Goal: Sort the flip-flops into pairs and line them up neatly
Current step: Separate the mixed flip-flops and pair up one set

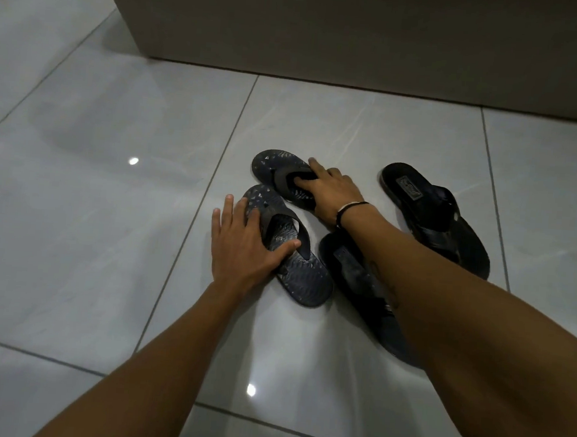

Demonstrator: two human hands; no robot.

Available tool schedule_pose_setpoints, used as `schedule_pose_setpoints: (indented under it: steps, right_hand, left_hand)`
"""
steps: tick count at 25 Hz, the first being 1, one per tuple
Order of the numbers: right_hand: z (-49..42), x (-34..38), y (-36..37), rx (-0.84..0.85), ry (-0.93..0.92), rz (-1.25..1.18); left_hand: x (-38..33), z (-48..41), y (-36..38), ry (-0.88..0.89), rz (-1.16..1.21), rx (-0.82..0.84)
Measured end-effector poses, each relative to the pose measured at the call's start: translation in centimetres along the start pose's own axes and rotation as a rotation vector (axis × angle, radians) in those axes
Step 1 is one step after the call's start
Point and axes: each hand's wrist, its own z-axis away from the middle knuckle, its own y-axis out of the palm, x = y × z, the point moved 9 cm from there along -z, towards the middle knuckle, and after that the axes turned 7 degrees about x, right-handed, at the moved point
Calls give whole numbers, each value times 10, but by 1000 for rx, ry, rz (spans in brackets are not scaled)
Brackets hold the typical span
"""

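Observation:
Several dark flip-flops lie on a glossy white tile floor point(91, 238). Two patterned dark-blue ones sit left of centre. My left hand point(244, 246) lies flat across the nearer patterned flip-flop point(297, 270), fingers spread over its left edge and thumb at the strap. My right hand point(329, 194) rests on the farther patterned flip-flop point(277, 169), its fingers tucked under that strap. A plain black flip-flop point(440, 218) with a heel label lies at the right. Another black flip-flop point(367, 292) is partly hidden under my right forearm.
A beige wall or cabinet base point(361, 32) runs along the back, just beyond the flip-flops. Bare tile extends to the left and toward me. A black band circles my right wrist point(351, 209).

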Motion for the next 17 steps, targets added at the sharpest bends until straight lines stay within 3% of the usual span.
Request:
schedule_pose_setpoints:
  steps: [3, 6, 10, 15, 17]
  right_hand:
    - [-3, 23, -4, 0, -75, -41]
    - [29, 28, -25, -230, -32, -128]
    - [100, 58, -15, -494, 44, -197]
    - [119, 100, 49, -294, 66, -133]
    - [116, 103, 59, -268, 38, -64]
  left_hand:
    - [32, 1, -22, -37, 199, -103]
    - [54, -30, -49, 34, 282, -158]
    - [30, -96, -61, 274, 168, 73]
    - [-44, -116, -28, 476, -17, 479]
    - [-55, -111, -16, 463, -90, 491]
